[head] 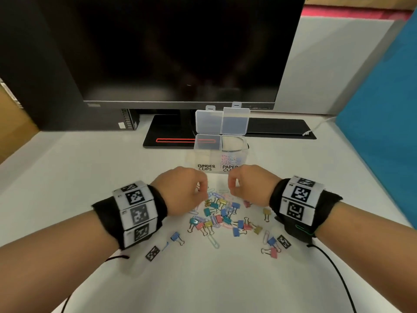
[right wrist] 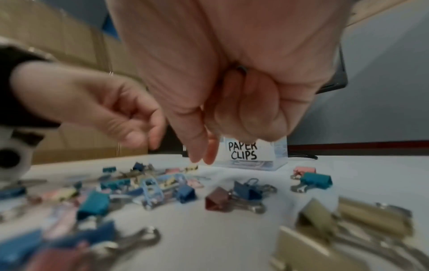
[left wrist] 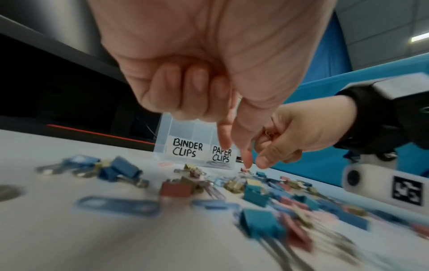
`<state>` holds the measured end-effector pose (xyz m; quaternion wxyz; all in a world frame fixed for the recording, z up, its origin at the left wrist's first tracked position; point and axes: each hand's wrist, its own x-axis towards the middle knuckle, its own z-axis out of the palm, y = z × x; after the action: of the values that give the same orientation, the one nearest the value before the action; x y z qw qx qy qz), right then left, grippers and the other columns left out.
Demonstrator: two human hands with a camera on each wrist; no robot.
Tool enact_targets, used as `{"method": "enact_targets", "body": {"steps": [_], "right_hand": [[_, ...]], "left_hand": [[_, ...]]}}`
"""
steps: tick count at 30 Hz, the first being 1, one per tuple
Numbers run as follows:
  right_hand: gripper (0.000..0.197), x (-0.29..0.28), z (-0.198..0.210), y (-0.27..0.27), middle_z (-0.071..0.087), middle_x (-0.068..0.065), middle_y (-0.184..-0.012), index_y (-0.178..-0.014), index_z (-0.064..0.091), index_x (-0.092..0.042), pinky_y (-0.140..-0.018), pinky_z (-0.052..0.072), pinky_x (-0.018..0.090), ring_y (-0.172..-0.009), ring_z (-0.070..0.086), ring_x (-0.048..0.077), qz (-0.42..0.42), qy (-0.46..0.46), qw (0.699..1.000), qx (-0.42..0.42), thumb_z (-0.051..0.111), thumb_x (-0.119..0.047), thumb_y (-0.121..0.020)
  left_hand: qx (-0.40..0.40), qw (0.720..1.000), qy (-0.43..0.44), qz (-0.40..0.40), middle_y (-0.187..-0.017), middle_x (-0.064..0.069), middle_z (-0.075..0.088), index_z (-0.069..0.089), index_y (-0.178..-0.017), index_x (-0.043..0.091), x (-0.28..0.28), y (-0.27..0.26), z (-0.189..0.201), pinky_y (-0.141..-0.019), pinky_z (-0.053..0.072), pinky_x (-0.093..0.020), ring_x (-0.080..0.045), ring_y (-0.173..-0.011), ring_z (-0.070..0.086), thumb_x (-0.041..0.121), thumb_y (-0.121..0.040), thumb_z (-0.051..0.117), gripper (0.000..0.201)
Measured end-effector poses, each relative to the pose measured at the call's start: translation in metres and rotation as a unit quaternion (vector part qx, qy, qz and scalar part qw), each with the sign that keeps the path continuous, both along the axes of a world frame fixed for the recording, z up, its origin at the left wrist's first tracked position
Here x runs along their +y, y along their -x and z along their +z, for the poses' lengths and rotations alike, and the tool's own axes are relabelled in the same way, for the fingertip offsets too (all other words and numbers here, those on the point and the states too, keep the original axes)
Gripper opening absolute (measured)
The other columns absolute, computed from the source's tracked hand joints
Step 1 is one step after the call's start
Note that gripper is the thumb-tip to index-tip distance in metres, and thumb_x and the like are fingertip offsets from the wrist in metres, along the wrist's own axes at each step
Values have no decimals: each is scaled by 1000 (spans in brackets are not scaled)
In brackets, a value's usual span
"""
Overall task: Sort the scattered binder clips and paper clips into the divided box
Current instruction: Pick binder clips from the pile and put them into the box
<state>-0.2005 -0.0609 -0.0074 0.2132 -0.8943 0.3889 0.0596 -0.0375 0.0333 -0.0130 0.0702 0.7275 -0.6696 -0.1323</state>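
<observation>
While the mixed pile still lies scattered on the counter (head: pixel 90 168), I hold both hands low over its far edge, just short of the divided box (head: pixel 220 152).

My left hand (head: pixel 184 190) curls three fingers into the palm and points thumb and forefinger down at the clips; whether they hold anything I cannot tell. My right hand (head: pixel 249 185) appears to pinch something thin and coppery, perhaps a paper clip. The box stands open, lids up, paper clips (head: pixel 229 158) in its right compartment. I judge the sorting barely begun: the next move calls for a fine pinch, then a short carry. Binder clips (head: pixel 216 219) tangle with loose paper clips, hampering a clean pick. A monitor (head: pixel 180 48) stands behind the box.
</observation>
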Motion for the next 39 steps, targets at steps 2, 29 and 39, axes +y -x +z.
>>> {"method": "enact_targets", "body": {"steps": [2, 29, 39], "right_hand": [[7, -2, -1, -7, 56, -3, -83, -93, 57, -20, -62, 56, 29, -51, 56, 11, 14, 21, 999, 21, 50, -20, -93], [26, 9, -14, -47, 57, 10, -82, -113, 63, 0, -62, 40, 26, -73, 47, 20, 80, 58, 985, 141, 53, -15, -94], [22, 8, -16, -47, 42, -4, -58, -97, 66, -1, -45, 35, 14, -60, 47, 16, 74, 12, 992, 102, 60, -20, -87]], "left_hand": [[-24, 1000, -2, 17, -83, 12, 56, 62, -98, 30, -16, 4, 0, -68, 39, -25, -13, -78, 51, 34, -90, 54, 12], [-192, 961, -196, -45, -58, 0, 42, 57, -73, 12, -48, 26, 0, -48, 31, -20, -14, -53, 40, 30, -92, 53, 27], [-118, 969, -212, -44, -61, 4, 40, 48, -65, 18, -43, 22, -5, -50, 31, -15, -9, -55, 39, 21, -93, 52, 28]]}}
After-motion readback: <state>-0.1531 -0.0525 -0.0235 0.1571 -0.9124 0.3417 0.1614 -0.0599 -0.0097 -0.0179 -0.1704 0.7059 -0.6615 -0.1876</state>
